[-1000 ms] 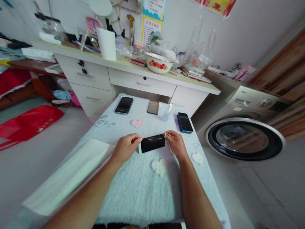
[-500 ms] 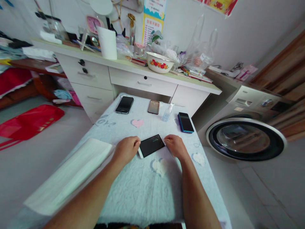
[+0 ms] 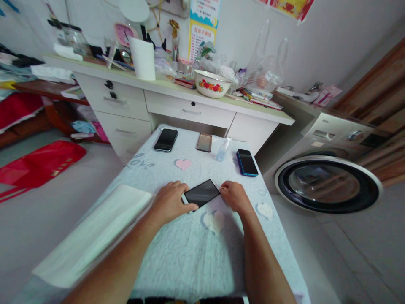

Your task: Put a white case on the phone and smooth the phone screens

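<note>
A white-framed smartphone (image 3: 202, 193) with a dark screen lies face up on the cloth-covered table, slightly tilted to the right. My left hand (image 3: 172, 198) grips its left end, thumb along the near edge and fingers at the far side. At the right end, my right hand (image 3: 233, 195) is closed in a pinch against the phone's edge; a small thin thing shows at its fingertips, too small to name. Beyond the hands lie a black phone (image 3: 166, 140), a brownish phone case (image 3: 204, 142), a clear spray bottle (image 3: 223, 150) and a blue-edged phone (image 3: 247, 162).
A folded white cloth (image 3: 95, 236) lies along the table's left side. Behind the table stands a white desk (image 3: 186, 107) bearing a flowered bowl (image 3: 211, 84) and a paper roll (image 3: 142, 59). A washing machine (image 3: 329, 183) is at the right, a red bag (image 3: 41, 164) on the floor at left.
My left hand has opened from a pinch at the phone's corner and spread around its left end, thumb now on the near edge. The right hand stays at the right end, barely shifted.
</note>
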The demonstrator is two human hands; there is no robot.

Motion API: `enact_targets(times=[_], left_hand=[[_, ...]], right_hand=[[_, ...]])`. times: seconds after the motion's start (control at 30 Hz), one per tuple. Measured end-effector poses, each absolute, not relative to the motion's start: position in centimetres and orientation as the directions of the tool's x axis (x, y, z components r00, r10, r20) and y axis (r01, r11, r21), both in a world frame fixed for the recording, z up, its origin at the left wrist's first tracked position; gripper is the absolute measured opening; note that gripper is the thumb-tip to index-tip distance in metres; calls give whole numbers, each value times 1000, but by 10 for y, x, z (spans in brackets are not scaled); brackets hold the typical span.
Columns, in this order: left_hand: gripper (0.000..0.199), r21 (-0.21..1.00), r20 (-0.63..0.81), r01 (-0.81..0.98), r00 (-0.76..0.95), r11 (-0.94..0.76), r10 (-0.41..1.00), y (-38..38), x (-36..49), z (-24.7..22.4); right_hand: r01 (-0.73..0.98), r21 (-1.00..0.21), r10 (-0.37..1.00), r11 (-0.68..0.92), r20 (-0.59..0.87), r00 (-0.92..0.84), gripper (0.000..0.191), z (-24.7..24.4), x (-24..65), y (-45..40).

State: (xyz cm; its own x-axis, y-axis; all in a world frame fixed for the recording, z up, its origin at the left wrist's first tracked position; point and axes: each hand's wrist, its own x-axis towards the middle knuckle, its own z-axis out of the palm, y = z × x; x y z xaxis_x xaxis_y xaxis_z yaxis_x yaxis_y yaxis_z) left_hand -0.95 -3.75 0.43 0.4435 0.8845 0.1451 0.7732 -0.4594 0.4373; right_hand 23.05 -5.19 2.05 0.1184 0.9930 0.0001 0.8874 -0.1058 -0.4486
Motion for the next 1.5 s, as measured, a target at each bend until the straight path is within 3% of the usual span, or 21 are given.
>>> enact_targets(times=[0.17,0.4,0.8,1.03,1.3,1.5], left_hand=[[58,440,89,739,529,-509,844,-42,-10,4],[49,477,38,709,574,-519,818,-48,-2,5],[37,460,117,711,545,-532,830,-52,4,1],[77,419,159,740,511,-526,845,-49,7,-3],[76,377,93,795,479,-476,873,-53,12,2],[74,369,96,799,476,-476,874,-52,12,1]], right_hand=[[861,-498,991,-100,27,131,19,20,227,-51],[836,-548,989,-5,120,84,21,11,217,-49],[838,-528,964,136,266,11,24,0,206,-39],[843,-514,964,157,264,-19,23,-6,206,-37],[843,-485,947,232,311,-82,20,-9,207,-38],[779,-503,918,375,315,-240,19,-5,204,-44]])
